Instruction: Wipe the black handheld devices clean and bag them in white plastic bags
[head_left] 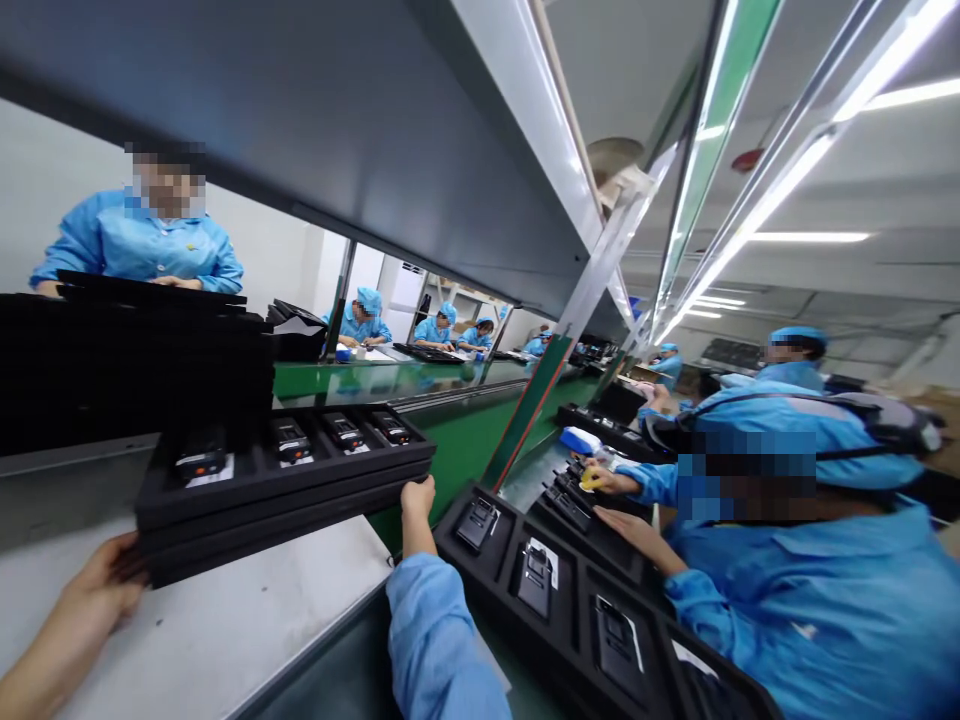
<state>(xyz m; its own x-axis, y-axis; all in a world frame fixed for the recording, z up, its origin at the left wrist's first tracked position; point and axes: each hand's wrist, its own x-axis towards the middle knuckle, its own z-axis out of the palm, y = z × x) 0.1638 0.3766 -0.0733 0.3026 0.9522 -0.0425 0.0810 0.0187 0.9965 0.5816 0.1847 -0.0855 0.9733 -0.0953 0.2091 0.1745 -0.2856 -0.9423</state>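
Note:
A stack of black foam trays point(300, 490) is between my two hands, over a pale metal worktop. Several black handheld devices with white slips lie in the compartments of its top tray, among them one device point(291, 440) near the middle. My left hand point(112, 585) is closed around the near left corner of the stack, its fingertips partly hidden behind the foam. At the opposite end, my right hand point(417, 505) grips the right corner. Close to my right forearm lies another black foam tray point(510, 610) with similar devices in its compartments.
A tall pile of black trays point(135, 370) stands behind the stack. A slanting post point(547, 390) and a low overhead shelf point(337, 130) frame the bench. At right, a co-worker point(810, 590) in blue handles devices; a green conveyor point(457, 375) runs beyond.

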